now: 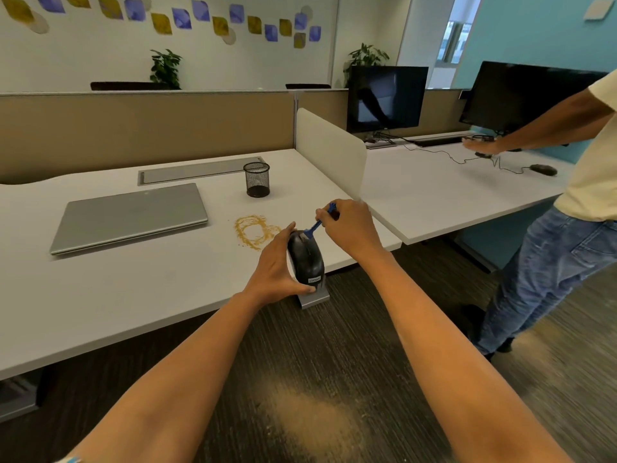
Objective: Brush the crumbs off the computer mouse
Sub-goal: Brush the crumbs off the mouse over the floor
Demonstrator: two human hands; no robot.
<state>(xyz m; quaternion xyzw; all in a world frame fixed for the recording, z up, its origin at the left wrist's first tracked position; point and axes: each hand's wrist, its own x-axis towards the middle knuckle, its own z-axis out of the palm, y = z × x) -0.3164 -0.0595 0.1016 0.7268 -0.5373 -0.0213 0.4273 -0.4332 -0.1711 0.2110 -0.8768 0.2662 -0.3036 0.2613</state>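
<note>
1. Two bare forearms reach forward over the carpet.
2. The left hand (278, 262) grips the black mouse (306, 259) at the surface (117, 295) edge.
3. The right hand (350, 225) pinches a blue brush (317, 223), its tip touching the mouse front.
4. Crumbs (253, 230) lie just beyond.

Hidden, cropped and blurred parts

The brush (319, 224) handle is mostly buried in the right hand (350, 228); its bristles are too small to make out. The left hand (278, 265) covers the mouse (306, 259) along its left side. The bystander (574, 182) is cut off by the right edge, reaching hand blurred. The floor patch (314, 426) is smeared.
</note>
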